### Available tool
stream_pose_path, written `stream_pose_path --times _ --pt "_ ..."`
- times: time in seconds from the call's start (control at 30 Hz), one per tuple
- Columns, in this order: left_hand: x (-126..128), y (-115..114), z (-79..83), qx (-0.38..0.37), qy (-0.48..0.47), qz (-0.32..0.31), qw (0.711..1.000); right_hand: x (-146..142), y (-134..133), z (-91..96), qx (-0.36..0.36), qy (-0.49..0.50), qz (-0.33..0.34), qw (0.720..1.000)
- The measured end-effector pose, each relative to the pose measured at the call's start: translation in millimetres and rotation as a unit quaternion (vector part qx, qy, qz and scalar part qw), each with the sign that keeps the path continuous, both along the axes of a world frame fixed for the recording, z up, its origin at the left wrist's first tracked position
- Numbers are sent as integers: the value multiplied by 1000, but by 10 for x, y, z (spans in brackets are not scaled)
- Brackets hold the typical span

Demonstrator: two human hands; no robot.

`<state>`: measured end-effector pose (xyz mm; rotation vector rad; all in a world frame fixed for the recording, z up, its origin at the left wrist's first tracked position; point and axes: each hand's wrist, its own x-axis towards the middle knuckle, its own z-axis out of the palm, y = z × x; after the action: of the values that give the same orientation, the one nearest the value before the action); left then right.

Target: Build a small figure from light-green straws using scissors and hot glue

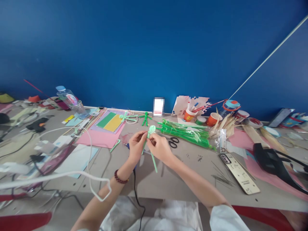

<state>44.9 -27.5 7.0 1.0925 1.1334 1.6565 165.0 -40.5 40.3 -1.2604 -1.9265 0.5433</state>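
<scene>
The person is holding a pale green pipe-cleaner piece (pixel 152 129) up just above the bench (pixel 187 179), near its middle, between both hands. The piece is fuzzy and mint-coloured. Its top is wound into a small flat round coil, and one thin straight stem is hanging down and slightly to the right below the hands, ending just over the bench top. The left hand (pixel 136 145), with a dark red bead bracelet (pixel 120 177) on its wrist, is pinching the piece just under the coil with its fingers closed on it. The right hand (pixel 160 148) is gripping the same stretch from the other side, its fingers likewise clenched on the stem. Black scissors (pixel 173 142) are lying just right of the right hand, and a bundle of bright green pipe cleaners (pixel 185 131) is resting beyond them. A small green stick figure (pixel 145 118) is lying farther back, near a sheet of pink paper (pixel 101 138).
</scene>
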Motion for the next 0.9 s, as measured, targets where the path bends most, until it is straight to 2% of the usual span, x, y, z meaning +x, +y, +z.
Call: stream_pose_path --times 0.2,0.43,0.63,0.77,0.9 --pt "12 -41 56 54 97 -28 993 22 11 38 9 -80 -26 996" --pt "30 -16 21 45 41 -81 995 103 38 116 0 -124 -16 992" --pt "17 -10 13 36 0 -42 998 146 34 125 23 -117 -9 993" --pt "9 -6 -4 42 24 6 999 126 11 95 79 -156 -51 983" --pt "29 -10 -36 60 50 35 996 84 0 44 104 -198 -91 970"
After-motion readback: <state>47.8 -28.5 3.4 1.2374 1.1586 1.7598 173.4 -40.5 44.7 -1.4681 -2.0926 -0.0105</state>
